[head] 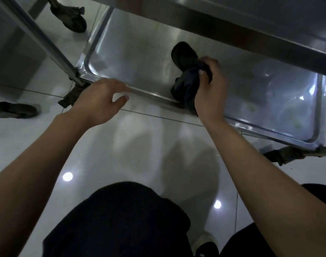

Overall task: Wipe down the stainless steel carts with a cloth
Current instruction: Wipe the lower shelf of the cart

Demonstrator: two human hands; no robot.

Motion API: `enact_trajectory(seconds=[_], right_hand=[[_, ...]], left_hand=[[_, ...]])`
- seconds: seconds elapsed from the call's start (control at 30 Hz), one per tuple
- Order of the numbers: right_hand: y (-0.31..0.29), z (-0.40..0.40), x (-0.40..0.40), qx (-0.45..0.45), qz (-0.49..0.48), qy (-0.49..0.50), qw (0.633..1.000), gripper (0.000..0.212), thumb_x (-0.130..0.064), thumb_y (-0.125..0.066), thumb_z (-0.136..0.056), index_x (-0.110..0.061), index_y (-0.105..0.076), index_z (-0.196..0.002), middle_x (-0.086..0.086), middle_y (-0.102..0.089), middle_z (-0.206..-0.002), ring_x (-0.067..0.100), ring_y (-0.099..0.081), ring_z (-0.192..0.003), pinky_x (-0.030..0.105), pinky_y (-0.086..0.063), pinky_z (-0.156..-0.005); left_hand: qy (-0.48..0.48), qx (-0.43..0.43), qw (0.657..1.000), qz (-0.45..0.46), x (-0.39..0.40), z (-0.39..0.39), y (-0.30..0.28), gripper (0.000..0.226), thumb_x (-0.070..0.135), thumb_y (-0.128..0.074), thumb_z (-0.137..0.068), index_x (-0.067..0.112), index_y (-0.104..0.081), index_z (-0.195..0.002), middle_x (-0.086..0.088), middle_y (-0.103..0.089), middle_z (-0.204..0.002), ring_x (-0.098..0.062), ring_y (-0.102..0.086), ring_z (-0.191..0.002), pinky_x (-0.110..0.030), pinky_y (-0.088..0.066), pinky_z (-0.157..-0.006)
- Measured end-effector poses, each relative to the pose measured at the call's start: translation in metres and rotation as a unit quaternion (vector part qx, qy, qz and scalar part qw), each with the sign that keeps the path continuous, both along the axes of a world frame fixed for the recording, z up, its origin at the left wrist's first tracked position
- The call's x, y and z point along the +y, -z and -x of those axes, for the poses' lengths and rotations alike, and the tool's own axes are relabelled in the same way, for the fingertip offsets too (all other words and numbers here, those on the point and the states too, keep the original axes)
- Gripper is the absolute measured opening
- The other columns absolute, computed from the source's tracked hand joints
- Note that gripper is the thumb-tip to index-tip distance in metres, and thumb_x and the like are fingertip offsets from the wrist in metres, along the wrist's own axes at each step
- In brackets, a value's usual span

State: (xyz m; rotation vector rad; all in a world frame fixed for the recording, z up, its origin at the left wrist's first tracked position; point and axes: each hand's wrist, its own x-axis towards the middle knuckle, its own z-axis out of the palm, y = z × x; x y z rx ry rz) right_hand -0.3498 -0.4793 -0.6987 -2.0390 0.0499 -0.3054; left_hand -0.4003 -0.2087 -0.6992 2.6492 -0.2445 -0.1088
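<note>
Dark cloth (188, 84) bunched inside right hand (208, 88) fingers, on cart shelf (132, 51) | left hand (97, 101) fingers relaxed

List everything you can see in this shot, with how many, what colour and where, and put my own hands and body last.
cart lower shelf: one, shiny steel, raised rim, centre to right
upper shelf: one, steel, edge across the top
cart post: one, steel, left, slanting down to the shelf's near-left corner
caster wheels: three seen, dark, top left, near-left corner, right edge
cloth: one, dark, bunched at the shelf's near rim
floor: white glossy tiles, reflecting ceiling lights
left hand: fingers relaxed, over the near rim
right hand: grips the cloth
legs: dark trousers, bottom
</note>
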Motion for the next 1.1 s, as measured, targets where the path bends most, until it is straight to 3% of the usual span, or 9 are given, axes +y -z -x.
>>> enact_trajectory(seconds=[0.07,0.13,0.23,0.33,0.43,0.57,0.77,1.0,1.1], right_hand=[[0.014,-0.015,0.009,0.014,0.030,-0.019,0.999,0.031,-0.002,-0.045,-0.096,-0.013,-0.063,-0.118,-0.007,-0.062,-0.113,0.002,-0.056,-0.104,0.013,-0.041,-0.094],[0.029,-0.022,0.019,0.037,0.067,-0.050,0.996,0.031,-0.006,-0.046,-0.098,-0.014,-0.062,-0.122,0.000,-0.063,-0.119,0.015,-0.057,-0.110,0.028,-0.045,-0.098],[0.050,-0.021,0.033,0.067,0.156,-0.132,0.977,0.036,-0.022,-0.048,-0.102,-0.018,-0.057,-0.137,0.002,-0.060,-0.135,0.022,-0.051,-0.125,0.039,-0.040,-0.107],[0.063,-0.016,0.039,0.054,0.270,-0.188,0.943,0.044,-0.036,-0.038,-0.105,-0.027,-0.046,-0.147,0.000,-0.045,-0.152,0.019,-0.033,-0.143,0.043,-0.027,-0.116],[0.072,-0.016,0.029,0.046,0.344,-0.208,0.914,0.047,-0.037,-0.035,-0.106,-0.035,-0.033,-0.153,0.001,-0.023,-0.164,0.022,-0.012,-0.152,0.046,-0.014,-0.119],[0.092,-0.012,0.026,0.077,0.414,-0.250,0.872,0.054,-0.036,-0.035,-0.106,-0.036,-0.016,-0.157,0.002,-0.008,-0.167,0.034,0.002,-0.153,0.055,-0.015,-0.120],[0.101,-0.022,0.039,0.051,0.455,-0.256,0.851,0.052,-0.038,-0.028,-0.107,-0.039,-0.013,-0.156,0.000,-0.016,-0.165,0.034,-0.007,-0.152,0.058,-0.023,-0.117],[0.107,-0.028,0.081,0.061,0.419,-0.253,0.870,0.052,-0.043,-0.019,-0.104,-0.045,-0.013,-0.155,-0.010,-0.007,-0.166,0.026,0.004,-0.152,0.060,0.000,-0.118],[0.106,-0.036,0.106,0.066,0.402,-0.268,0.873,0.057,-0.037,-0.020,-0.099,-0.045,-0.015,-0.155,-0.013,-0.006,-0.166,0.023,0.005,-0.152,0.061,0.001,-0.118]], left_hand=[[-0.013,0.002,1.000,-0.009,0.007,-0.010,0.012,0.030,0.024,-0.061,-0.098,0.018,-0.068,-0.126,-0.007,-0.066,-0.128,-0.032,-0.058,-0.120,-0.049,-0.046,-0.102],[-0.014,0.005,1.000,-0.016,0.011,-0.015,0.024,0.031,0.023,-0.061,-0.097,0.018,-0.067,-0.127,-0.007,-0.065,-0.130,-0.032,-0.057,-0.121,-0.049,-0.045,-0.102],[-0.020,-0.012,0.999,-0.022,0.015,-0.018,0.040,0.034,0.020,-0.063,-0.096,0.013,-0.067,-0.129,-0.008,-0.064,-0.131,-0.034,-0.056,-0.122,-0.048,-0.046,-0.102],[-0.042,-0.022,0.998,-0.036,0.024,-0.018,0.054,0.036,0.022,-0.063,-0.096,0.014,-0.065,-0.131,-0.008,-0.062,-0.134,-0.035,-0.054,-0.124,-0.050,-0.046,-0.101],[-0.064,-0.021,0.996,-0.055,0.034,-0.018,0.064,0.039,0.025,-0.063,-0.095,0.017,-0.063,-0.134,-0.007,-0.060,-0.137,-0.035,-0.050,-0.128,-0.053,-0.045,-0.101],[-0.083,-0.010,0.994,-0.076,0.042,-0.019,0.073,0.042,0.029,-0.060,-0.095,0.020,-0.061,-0.136,-0.008,-0.056,-0.141,-0.034,-0.046,-0.133,-0.057,-0.041,-0.104],[-0.129,-0.037,0.984,-0.120,0.051,-0.023,0.075,0.041,0.030,-0.060,-0.095,0.020,-0.060,-0.135,-0.015,-0.051,-0.144,-0.039,-0.041,-0.137,-0.064,-0.037,-0.104],[-0.165,-0.028,0.978,-0.127,0.066,-0.021,0.079,0.044,0.028,-0.056,-0.095,0.015,-0.058,-0.136,-0.006,-0.056,-0.140,-0.032,-0.052,-0.127,-0.057,-0.044,-0.097],[-0.151,-0.035,0.978,-0.137,0.070,-0.019,0.082,0.043,0.029,-0.054,-0.095,0.014,-0.059,-0.135,-0.004,-0.055,-0.141,-0.031,-0.057,-0.120,-0.052,-0.048,-0.089]])
